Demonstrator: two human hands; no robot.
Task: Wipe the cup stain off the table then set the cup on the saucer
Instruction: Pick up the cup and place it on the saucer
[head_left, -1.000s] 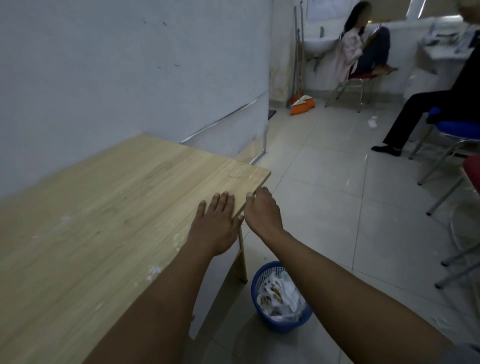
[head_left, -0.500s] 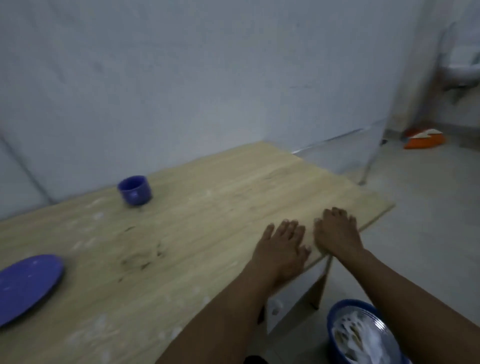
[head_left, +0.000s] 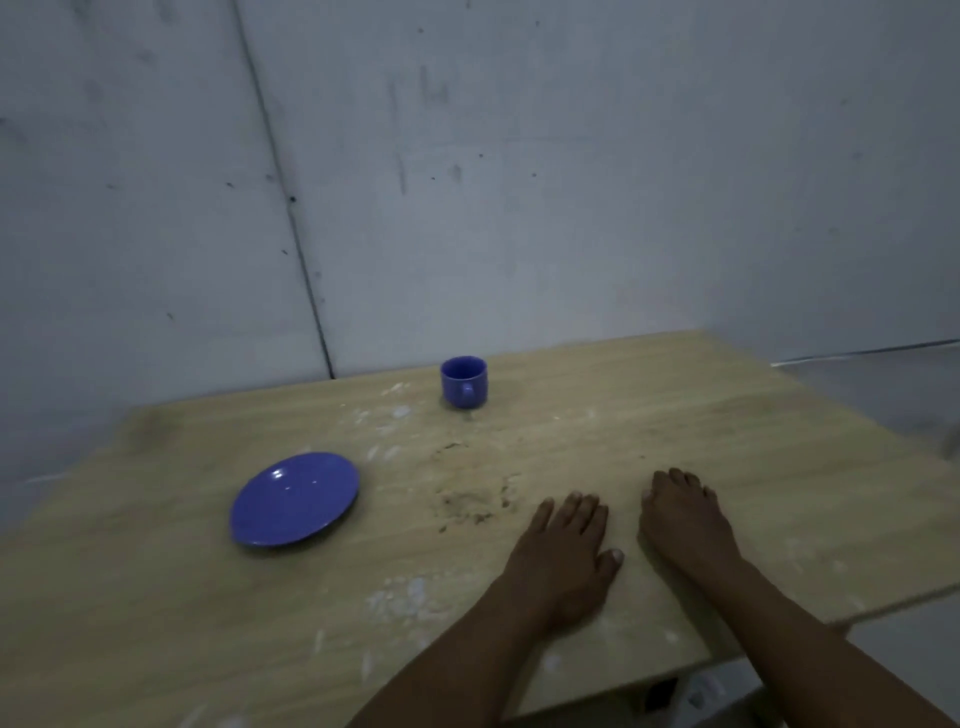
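A small blue cup (head_left: 464, 381) stands upright near the back of the wooden table (head_left: 727, 431), its handle facing me. A blue saucer (head_left: 294, 499) lies to the front left of it, with nothing on it. Between them, a brownish ring-shaped stain (head_left: 475, 501) marks the wood. My left hand (head_left: 563, 558) rests flat on the table just right of the stain, fingers slightly apart, holding nothing. My right hand (head_left: 685, 525) lies flat beside it, also holding nothing. No cloth is in view.
A grey wall (head_left: 519, 182) runs right behind the table. White smears (head_left: 402, 597) spot the wood near my left wrist and by the cup. The table's right edge (head_left: 883, 603) drops to the floor beyond my right forearm.
The view has swung left from the room and bin to the table, bringing the cup, saucer and stain into the centre. Both hands stay flat, now further in from the table's right edge.
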